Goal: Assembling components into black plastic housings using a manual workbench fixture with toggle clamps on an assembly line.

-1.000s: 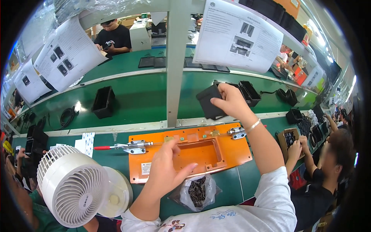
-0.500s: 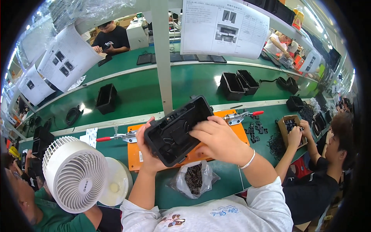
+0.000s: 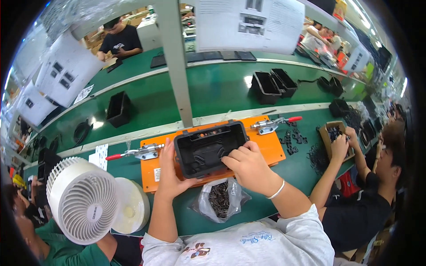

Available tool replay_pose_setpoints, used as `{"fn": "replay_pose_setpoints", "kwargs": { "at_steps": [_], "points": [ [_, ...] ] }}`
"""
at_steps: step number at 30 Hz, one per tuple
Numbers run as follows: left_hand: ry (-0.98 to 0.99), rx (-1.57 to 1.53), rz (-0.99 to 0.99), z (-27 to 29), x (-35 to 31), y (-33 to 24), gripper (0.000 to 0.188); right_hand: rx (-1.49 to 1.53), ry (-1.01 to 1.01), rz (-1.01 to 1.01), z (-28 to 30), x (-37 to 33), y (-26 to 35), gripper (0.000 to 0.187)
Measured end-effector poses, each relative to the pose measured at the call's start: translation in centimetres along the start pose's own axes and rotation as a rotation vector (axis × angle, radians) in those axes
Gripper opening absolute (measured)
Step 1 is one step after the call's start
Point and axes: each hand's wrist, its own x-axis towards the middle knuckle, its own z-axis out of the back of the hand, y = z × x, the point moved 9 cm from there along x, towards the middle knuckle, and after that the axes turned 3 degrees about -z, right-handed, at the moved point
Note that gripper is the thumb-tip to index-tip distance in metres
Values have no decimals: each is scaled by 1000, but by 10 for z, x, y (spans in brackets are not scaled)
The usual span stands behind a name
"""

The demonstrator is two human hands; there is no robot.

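Note:
A deep black plastic box (image 3: 206, 153) faces me with its open side, ribs and curved lines moulded into its floor. My left hand (image 3: 172, 175) grips it by the left wall, fingers up behind the side and thumb along the near edge. Over the box's near right corner lies my right hand (image 3: 249, 166), its fingers curled and their tips just inside the rim; the thumb is hidden. The box is in front of an orange fixture plate (image 3: 266, 153), which carries a left toggle clamp (image 3: 144, 152) and a right toggle clamp (image 3: 268, 126) with red handles.
Close below the box, a clear bag of dark screws (image 3: 219, 199) rests on the green table. A white fan (image 3: 84, 201) stands left. At right, a co-worker's hands (image 3: 346, 142) work over a cardboard box (image 3: 332, 133), near small black parts (image 3: 293, 139). A metal post (image 3: 177, 80) rises ahead.
The box has come down and levelled from its tilt over the orange plate. My right hand has shifted from deep inside it to its near right corner.

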Motion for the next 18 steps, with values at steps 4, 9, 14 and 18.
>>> {"fn": "replay_pose_setpoints", "kwargs": {
  "at_steps": [4, 9, 14, 18],
  "points": [
    [19, 14, 95, 1, -11, 14, 118, -40, 142, -63, -6, 8, -3, 23],
    [-150, -113, 70, 3, 3, -3, 119, 74, 296, -86, -58, -9, -26, 37],
    [-7, 102, 43, 3, -1, 0, 110, 265, -383, -496, 25, -59, -109, 34],
    [56, 136, -7, -8, 2, -5, 107, -216, -13, -1382, 13, -180, -235, 64]
  ]
}}
